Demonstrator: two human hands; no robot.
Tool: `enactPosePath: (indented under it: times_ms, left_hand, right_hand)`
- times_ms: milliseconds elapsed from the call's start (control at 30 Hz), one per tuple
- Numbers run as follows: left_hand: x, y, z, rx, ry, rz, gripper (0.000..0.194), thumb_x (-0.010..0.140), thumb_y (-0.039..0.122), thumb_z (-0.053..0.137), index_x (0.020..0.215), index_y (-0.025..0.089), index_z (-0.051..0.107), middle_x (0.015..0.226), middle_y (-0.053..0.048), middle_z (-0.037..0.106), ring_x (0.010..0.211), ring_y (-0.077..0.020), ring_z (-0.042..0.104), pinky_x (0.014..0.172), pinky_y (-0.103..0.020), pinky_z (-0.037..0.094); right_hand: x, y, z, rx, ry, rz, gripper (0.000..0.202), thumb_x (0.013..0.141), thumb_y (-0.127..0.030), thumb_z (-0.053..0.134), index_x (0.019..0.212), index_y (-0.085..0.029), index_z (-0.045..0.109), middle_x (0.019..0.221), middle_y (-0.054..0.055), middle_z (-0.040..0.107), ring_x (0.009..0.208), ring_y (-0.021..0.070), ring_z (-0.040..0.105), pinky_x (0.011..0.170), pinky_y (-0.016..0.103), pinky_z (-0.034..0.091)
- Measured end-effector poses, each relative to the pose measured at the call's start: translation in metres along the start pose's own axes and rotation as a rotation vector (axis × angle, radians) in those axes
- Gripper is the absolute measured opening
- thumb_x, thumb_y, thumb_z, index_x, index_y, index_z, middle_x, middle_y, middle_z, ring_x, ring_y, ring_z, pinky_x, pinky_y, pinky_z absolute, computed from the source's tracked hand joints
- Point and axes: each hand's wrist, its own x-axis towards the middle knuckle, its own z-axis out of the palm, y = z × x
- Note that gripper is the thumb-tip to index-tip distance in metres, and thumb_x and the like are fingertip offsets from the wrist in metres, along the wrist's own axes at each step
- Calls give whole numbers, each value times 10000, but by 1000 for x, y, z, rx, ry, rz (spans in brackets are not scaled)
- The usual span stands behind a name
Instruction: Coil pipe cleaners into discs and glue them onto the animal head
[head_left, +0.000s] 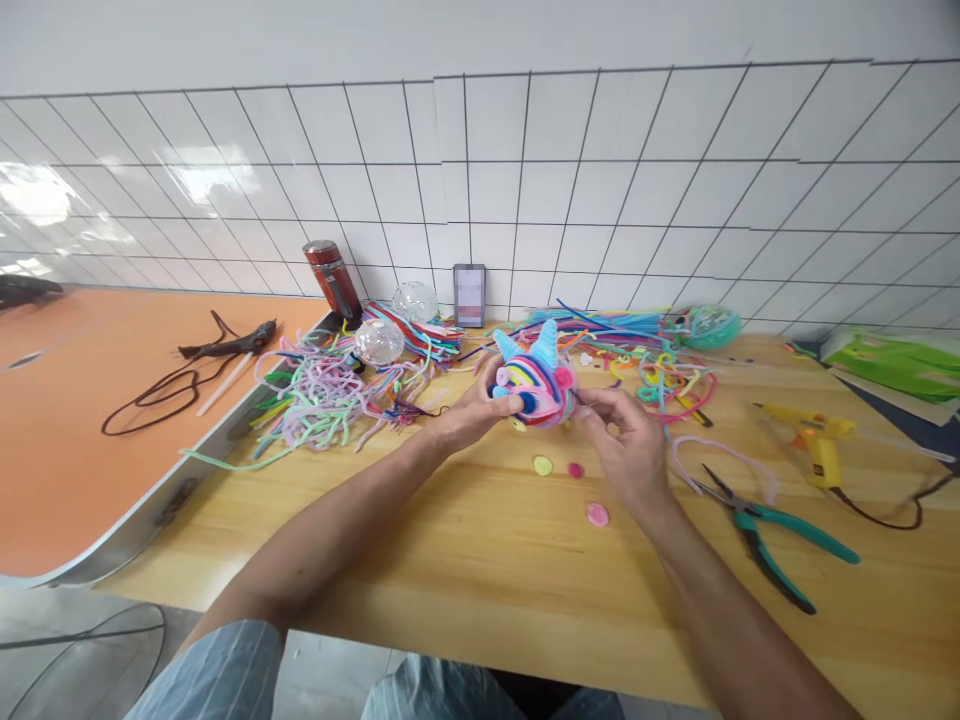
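Head view is showing a wooden desk (480, 570) running across the frame, with an orange desk (67, 420) adjoining it at 9 o'clock and a white tiled wall (525, 170) standing behind both. A large tangle of pastel pipe cleaners (322, 400) is lying at 10 o'clock from the hands, and a second, brighter pile of pipe cleaners (637, 350) is lying at 2 o'clock. A green sheet (892, 362) is resting at the far 3 o'clock edge.

A pipe-cleaner ball figure (538, 385), striped pink and blue with two light-blue horns, is sitting just above the desk centre, between both hands. The left hand (469, 410) is grasping the figure from its 9 o'clock side, fingers curled around it. The right hand (626, 435) is touching the figure at its 3 o'clock side with pinched fingertips; whether anything small is pinched there cannot be told.

Green-handled pliers (772, 535) are lying at 4 o'clock from the right hand, and a yellow glue gun (814, 440) is lying at 3 o'clock. A black glue gun (232, 345) is resting on the orange desk. A red flask (331, 280) and two clear spheres (396, 322) are standing at 11 o'clock. A phone (469, 295) is leaning against the wall at 12 o'clock. Three small felt discs (574, 485) are lying at 6 o'clock below the figure.
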Motion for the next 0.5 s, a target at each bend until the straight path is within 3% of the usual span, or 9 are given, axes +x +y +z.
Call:
enactPosePath:
  times_ms: [167, 300, 400, 500]
  left_hand:
    - [-3, -3, -4, -106, 6, -107, 909, 605, 585, 975, 1361, 253, 595, 1149, -89, 719, 1058, -252, 700, 944, -365, 539]
    - [-3, -4, -1, -98, 37, -120, 897, 597, 630, 966, 1325, 242, 613, 1097, -92, 741, 1040, -268, 716, 921, -381, 554]
    - [-3, -6, 4, -86, 64, -78, 863, 635, 617, 955, 1328, 245, 602, 1135, -92, 735, 1090, -264, 711, 925, -362, 557]
    - [-5, -7, 10, -74, 82, -41, 877, 637, 569, 971, 1359, 266, 577, 1211, -80, 705, 1117, -243, 693, 935, -342, 555]
  right_hand:
    - [-5, -13, -3, -83, -40, -180, 177, 886, -268, 670, 1033, -278, 768, 855, 21, 775, 778, 216, 702, 758, 388, 572]
    - [-9, -13, -5, -112, -55, -272, 209, 879, -291, 702, 1082, -278, 752, 1000, 58, 786, 921, 256, 713, 851, 429, 574]
    - [-9, -7, -5, -111, -66, -227, 252, 888, -321, 711, 1134, -267, 728, 1134, 87, 764, 1008, 264, 700, 882, 438, 568]
    - [-7, 4, -3, -35, -133, -60, 345, 888, -400, 728, 1202, -261, 696, 1222, 92, 745, 1038, 259, 699, 916, 450, 568]
